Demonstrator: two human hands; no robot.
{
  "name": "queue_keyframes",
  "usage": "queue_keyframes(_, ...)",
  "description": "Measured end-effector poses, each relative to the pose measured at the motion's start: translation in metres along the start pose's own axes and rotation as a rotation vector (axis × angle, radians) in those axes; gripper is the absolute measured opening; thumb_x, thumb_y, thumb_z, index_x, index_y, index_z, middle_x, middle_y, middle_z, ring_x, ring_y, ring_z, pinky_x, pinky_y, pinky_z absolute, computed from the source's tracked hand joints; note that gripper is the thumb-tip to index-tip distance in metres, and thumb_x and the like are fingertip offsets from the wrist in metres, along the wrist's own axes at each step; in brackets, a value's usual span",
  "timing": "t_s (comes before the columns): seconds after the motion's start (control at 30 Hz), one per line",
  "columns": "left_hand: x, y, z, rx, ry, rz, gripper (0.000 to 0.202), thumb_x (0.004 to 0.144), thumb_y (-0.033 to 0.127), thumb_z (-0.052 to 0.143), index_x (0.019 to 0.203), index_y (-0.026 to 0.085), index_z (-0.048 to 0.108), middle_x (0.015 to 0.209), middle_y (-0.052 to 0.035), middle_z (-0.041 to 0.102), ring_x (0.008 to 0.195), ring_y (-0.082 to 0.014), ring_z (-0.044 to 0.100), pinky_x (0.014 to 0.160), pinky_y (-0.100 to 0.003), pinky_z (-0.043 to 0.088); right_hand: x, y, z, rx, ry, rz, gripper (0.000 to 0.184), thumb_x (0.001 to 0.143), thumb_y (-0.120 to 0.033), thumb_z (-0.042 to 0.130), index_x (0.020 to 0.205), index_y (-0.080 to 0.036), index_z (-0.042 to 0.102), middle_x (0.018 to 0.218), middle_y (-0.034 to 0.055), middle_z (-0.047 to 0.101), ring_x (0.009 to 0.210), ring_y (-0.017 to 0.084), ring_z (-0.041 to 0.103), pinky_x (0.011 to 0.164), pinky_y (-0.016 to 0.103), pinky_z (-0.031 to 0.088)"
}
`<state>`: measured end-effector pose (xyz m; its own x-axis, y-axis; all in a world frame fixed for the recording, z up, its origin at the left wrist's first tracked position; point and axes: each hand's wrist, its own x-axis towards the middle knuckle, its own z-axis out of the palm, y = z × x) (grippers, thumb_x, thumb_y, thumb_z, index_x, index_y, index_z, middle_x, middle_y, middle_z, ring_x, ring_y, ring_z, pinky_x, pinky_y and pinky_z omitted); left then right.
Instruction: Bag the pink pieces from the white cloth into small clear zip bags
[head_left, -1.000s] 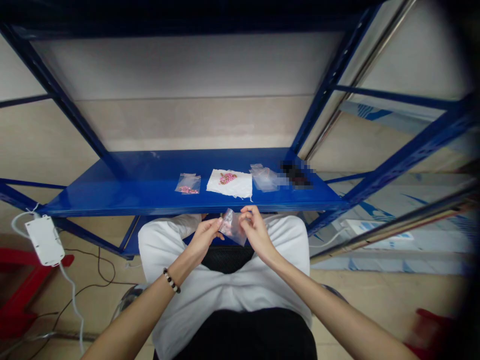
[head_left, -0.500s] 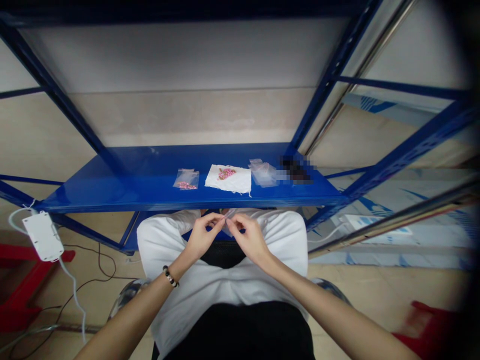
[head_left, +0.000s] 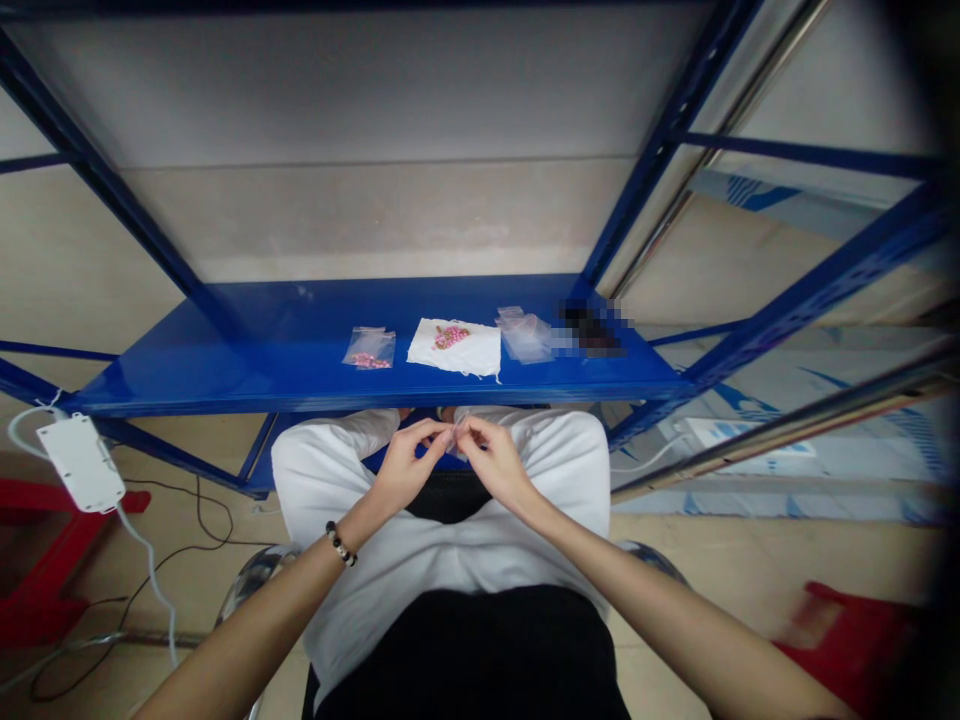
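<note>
Over my lap, my left hand (head_left: 409, 464) and my right hand (head_left: 498, 466) meet fingertip to fingertip. Both pinch a small clear plastic bag (head_left: 457, 438), mostly covered by the fingers; its contents cannot be made out. Beyond them on the blue shelf (head_left: 262, 375) lies a white cloth (head_left: 472, 354) with a little heap of pink and brownish beads (head_left: 451, 337). To its left is a zip bag (head_left: 370, 348) with pink beads at its bottom. Several clear bags (head_left: 529, 338) overlap to the right of the cloth.
A dark, pixelated object (head_left: 596, 330) sits at the shelf's right end. Blue uprights (head_left: 641, 185) frame the shelf. A white power box (head_left: 81, 463) hangs off the left corner with cables below. Red stools (head_left: 844, 640) stand on the floor at both sides.
The fingertips have shifted slightly on the bag, and a bit more of the clear plastic shows below them. The whole view has tilted a little; the shelf items lie as before.
</note>
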<state>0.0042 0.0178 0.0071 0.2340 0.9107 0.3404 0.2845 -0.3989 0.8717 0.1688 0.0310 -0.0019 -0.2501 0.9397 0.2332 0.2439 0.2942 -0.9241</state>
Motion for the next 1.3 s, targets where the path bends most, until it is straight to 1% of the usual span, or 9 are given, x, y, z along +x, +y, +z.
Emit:
queue_keyframes(0.27, -0.001, -0.008, 0.004, 0.203, 0.087, -0.010, 0.010, 0.084, 0.017, 0.055, 0.080, 0.018, 0.064, 0.077, -0.0009, 0.065, 0.071, -0.0130, 0.059, 0.067, -0.023, 0.044, -0.004, -0.007, 0.002, -0.243, -0.072, -0.055, 0.017, 0.084, -0.020, 0.051, 0.068, -0.018, 0.054, 0.067, -0.0017, 0.056, 0.064, 0.012, 0.050, 0.062, 0.022, 0.035)
queue_keyframes(0.4, -0.001, -0.008, 0.001, 0.269, 0.122, -0.093, 0.008, 0.075, 0.012, 0.055, 0.071, 0.019, 0.056, 0.066, 0.0032, 0.058, 0.061, -0.0107, 0.054, 0.060, -0.022, 0.039, -0.005, -0.012, 0.001, -0.378, -0.050, -0.005, 0.015, 0.075, -0.015, 0.054, 0.061, -0.018, 0.050, 0.058, -0.0032, 0.052, 0.057, 0.011, 0.047, 0.057, 0.022, 0.030)
queue_keyframes(0.53, -0.002, -0.005, -0.001, 0.235, 0.145, -0.164, 0.008, 0.077, 0.015, 0.051, 0.070, 0.019, 0.051, 0.063, 0.0044, 0.054, 0.059, -0.0103, 0.050, 0.057, -0.021, 0.036, -0.005, -0.016, -0.001, -0.449, -0.032, 0.009, 0.019, 0.076, -0.017, 0.054, 0.059, -0.018, 0.047, 0.054, -0.0042, 0.048, 0.053, 0.010, 0.045, 0.054, 0.022, 0.027)
queue_keyframes(0.73, -0.005, 0.001, 0.001, 0.326, -0.018, -0.112, 0.008, 0.080, 0.018, 0.050, 0.072, 0.019, 0.051, 0.064, 0.0037, 0.054, 0.060, -0.0114, 0.051, 0.060, -0.023, 0.035, -0.007, -0.016, -0.001, -0.457, -0.081, 0.018, 0.009, 0.082, -0.028, 0.059, 0.080, -0.020, 0.057, 0.061, -0.0037, 0.057, 0.055, 0.012, 0.052, 0.055, 0.022, 0.031)
queue_keyframes(0.83, -0.008, 0.000, 0.003, 0.391, -0.098, -0.104, 0.010, 0.081, 0.018, 0.049, 0.071, 0.020, 0.050, 0.063, 0.0034, 0.055, 0.058, -0.0115, 0.051, 0.058, -0.023, 0.034, -0.008, -0.012, -0.002, -0.496, -0.097, 0.002, 0.008, 0.082, -0.025, 0.058, 0.089, -0.022, 0.056, 0.065, -0.0038, 0.058, 0.058, 0.014, 0.054, 0.056, 0.023, 0.033)
queue_keyframes(1.0, -0.015, 0.000, 0.007, 0.700, -0.049, 0.003, 0.013, 0.084, 0.021, 0.050, 0.071, 0.021, 0.052, 0.066, 0.0001, 0.059, 0.061, -0.0142, 0.056, 0.060, -0.026, 0.035, -0.007, -0.006, -0.005, -0.477, -0.044, -0.019, 0.036, 0.076, -0.010, 0.050, 0.110, -0.022, 0.050, 0.082, -0.0011, 0.064, 0.069, 0.016, 0.060, 0.064, 0.025, 0.039)
queue_keyframes(1.1, -0.018, 0.002, 0.010, 0.799, -0.082, 0.074, 0.013, 0.089, 0.020, 0.046, 0.079, 0.021, 0.053, 0.072, -0.0028, 0.065, 0.066, -0.0166, 0.061, 0.064, -0.027, 0.039, -0.007, -0.004, -0.005, -0.433, -0.074, -0.002, 0.027, 0.078, -0.013, 0.052, 0.103, -0.022, 0.053, 0.081, -0.0011, 0.066, 0.067, 0.016, 0.061, 0.063, 0.024, 0.040)
queue_keyframes(1.2, -0.019, 0.003, 0.014, 0.843, -0.141, 0.049, 0.008, 0.089, 0.022, 0.046, 0.093, 0.020, 0.053, 0.080, -0.0046, 0.069, 0.071, -0.0196, 0.065, 0.065, -0.029, 0.042, -0.007, -0.004, -0.005, -0.413, -0.101, 0.001, 0.013, 0.080, -0.014, 0.052, 0.088, -0.022, 0.058, 0.078, -0.0009, 0.068, 0.066, 0.015, 0.062, 0.062, 0.024, 0.040)
queue_keyframes(1.3, -0.019, 0.002, 0.018, 0.887, -0.178, 0.017, 0.018, 0.085, 0.020, 0.049, 0.103, 0.018, 0.051, 0.086, -0.0064, 0.069, 0.077, -0.0233, 0.067, 0.066, -0.031, 0.043, -0.007, -0.005, -0.003, -0.400, -0.078, 0.003, 0.014, 0.081, -0.013, 0.051, 0.086, -0.023, 0.060, 0.078, -0.0012, 0.069, 0.066, 0.015, 0.062, 0.063, 0.024, 0.041)
